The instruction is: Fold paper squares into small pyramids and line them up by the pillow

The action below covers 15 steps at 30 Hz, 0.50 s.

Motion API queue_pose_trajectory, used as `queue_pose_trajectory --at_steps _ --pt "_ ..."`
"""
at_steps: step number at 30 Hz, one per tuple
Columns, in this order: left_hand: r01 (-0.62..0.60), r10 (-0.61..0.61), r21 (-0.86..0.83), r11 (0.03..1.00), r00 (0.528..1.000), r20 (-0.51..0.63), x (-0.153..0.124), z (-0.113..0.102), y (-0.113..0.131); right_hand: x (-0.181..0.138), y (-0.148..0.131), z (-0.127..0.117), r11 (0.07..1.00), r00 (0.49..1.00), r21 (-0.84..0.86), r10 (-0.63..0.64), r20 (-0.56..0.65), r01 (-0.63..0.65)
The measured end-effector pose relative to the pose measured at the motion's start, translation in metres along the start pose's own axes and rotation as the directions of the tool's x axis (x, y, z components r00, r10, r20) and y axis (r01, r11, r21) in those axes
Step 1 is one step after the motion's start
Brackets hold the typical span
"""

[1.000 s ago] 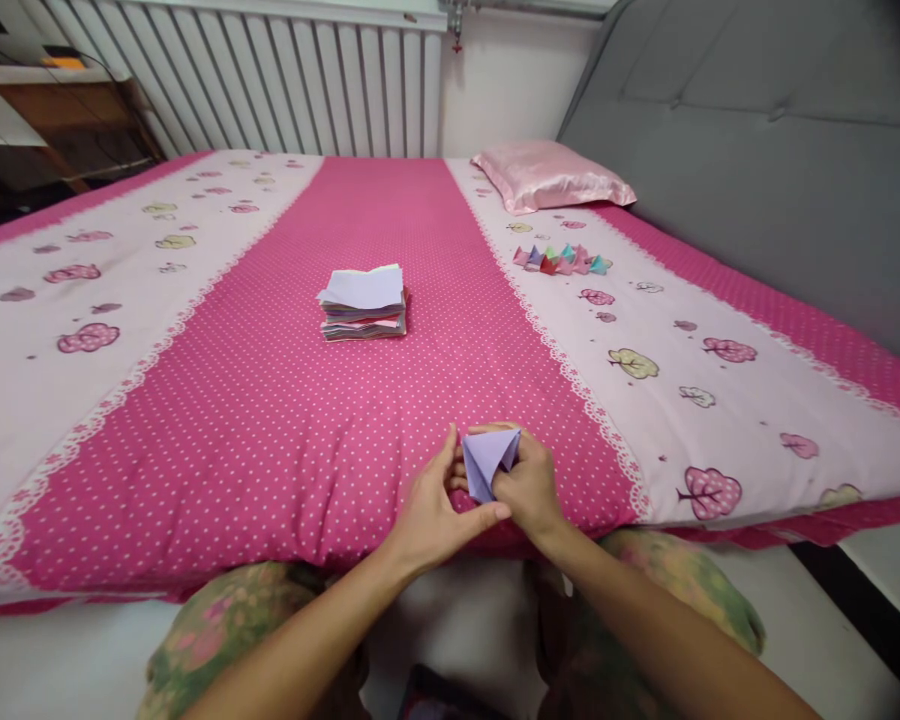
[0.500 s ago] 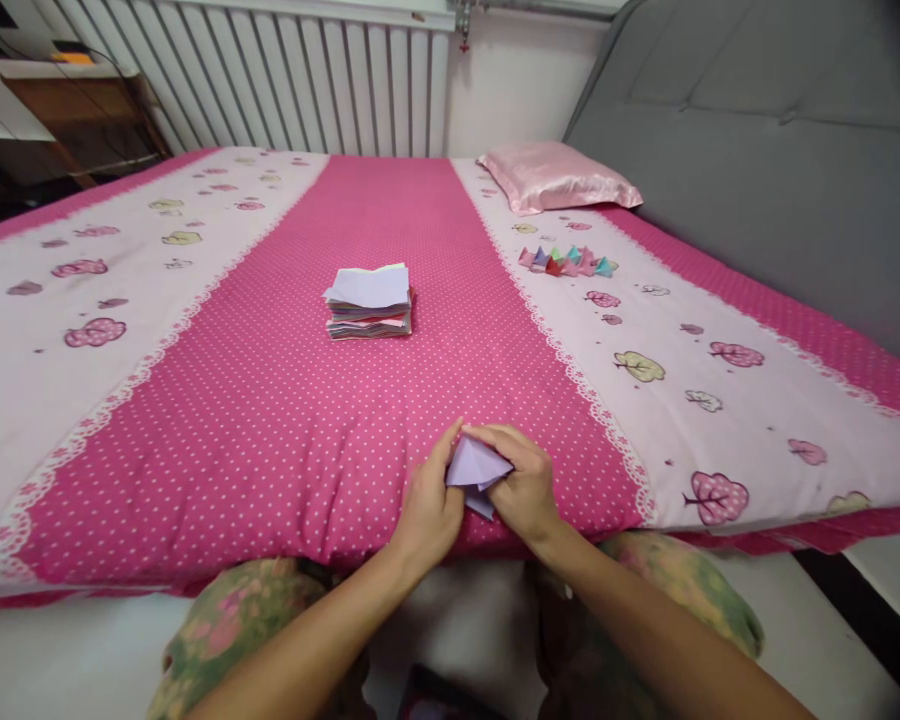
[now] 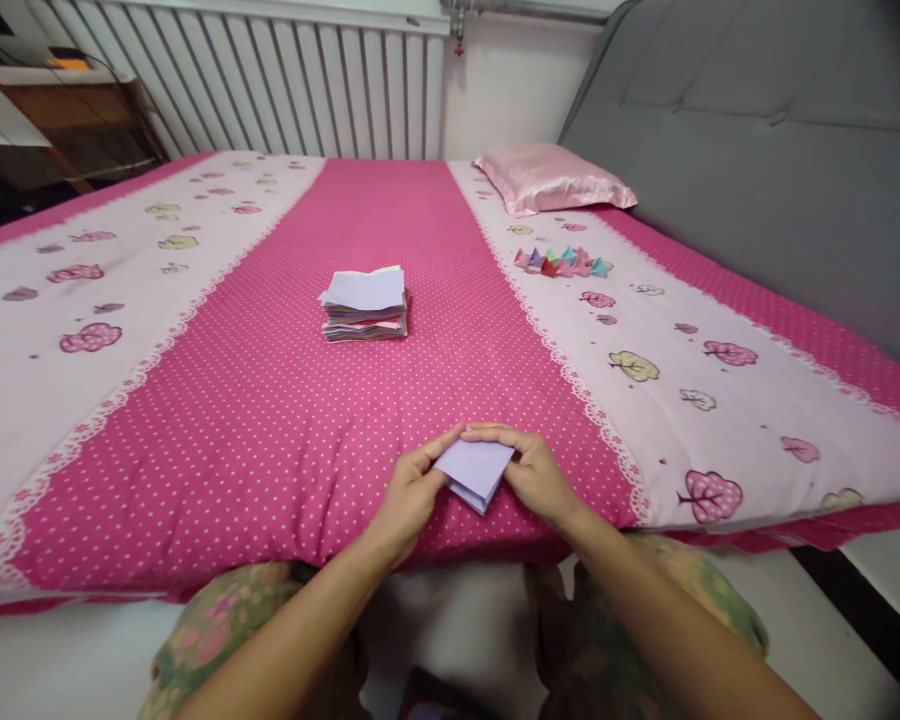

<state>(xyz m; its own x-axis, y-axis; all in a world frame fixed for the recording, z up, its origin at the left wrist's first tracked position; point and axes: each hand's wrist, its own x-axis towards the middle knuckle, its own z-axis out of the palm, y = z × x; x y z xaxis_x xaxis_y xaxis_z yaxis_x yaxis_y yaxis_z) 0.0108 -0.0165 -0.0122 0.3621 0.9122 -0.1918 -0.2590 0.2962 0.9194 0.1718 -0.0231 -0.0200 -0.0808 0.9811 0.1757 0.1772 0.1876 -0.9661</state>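
Observation:
A folded piece of lilac paper [image 3: 475,466] is held between my two hands at the near edge of the bed. My left hand [image 3: 414,487] grips its left corner, and my right hand [image 3: 538,474] grips the right one. The fingertips of both hands meet at its far corner. Its upper layer looks flat and diamond-shaped, with a gap to the layer below at the near point. Farther off, a stack of paper sheets [image 3: 364,305] with a pale lilac sheet on top lies on the pink band of the bedcover.
Several small folded paper pieces [image 3: 562,262] in mixed colours sit in a cluster on the right of the bedcover [image 3: 270,420]. Behind them lies a pink satin pillow [image 3: 555,178]. A grey headboard [image 3: 765,150] stands at right, a radiator [image 3: 330,85] at the back.
The lilac paper has gone from a raised, pointed shape with a flap below to a flatter diamond. My hands have spread slightly apart around it.

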Motion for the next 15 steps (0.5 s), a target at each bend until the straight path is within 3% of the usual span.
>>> queue_pose_trajectory --at_steps 7,11,15 --pt "0.009 0.001 -0.096 0.995 0.994 0.108 -0.004 -0.009 0.003 -0.003 -0.009 -0.013 0.947 0.974 0.250 0.164 0.157 -0.200" --pt "-0.022 0.024 -0.035 0.999 0.999 0.035 -0.002 -0.010 0.003 -0.007 -0.014 -0.019 0.907 0.941 0.332 0.163 0.295 -0.261" --pt "-0.107 0.111 0.213 0.971 0.994 -0.008 -0.001 -0.009 0.004 -0.007 -0.007 -0.015 0.933 0.957 0.239 0.232 0.174 -0.269"
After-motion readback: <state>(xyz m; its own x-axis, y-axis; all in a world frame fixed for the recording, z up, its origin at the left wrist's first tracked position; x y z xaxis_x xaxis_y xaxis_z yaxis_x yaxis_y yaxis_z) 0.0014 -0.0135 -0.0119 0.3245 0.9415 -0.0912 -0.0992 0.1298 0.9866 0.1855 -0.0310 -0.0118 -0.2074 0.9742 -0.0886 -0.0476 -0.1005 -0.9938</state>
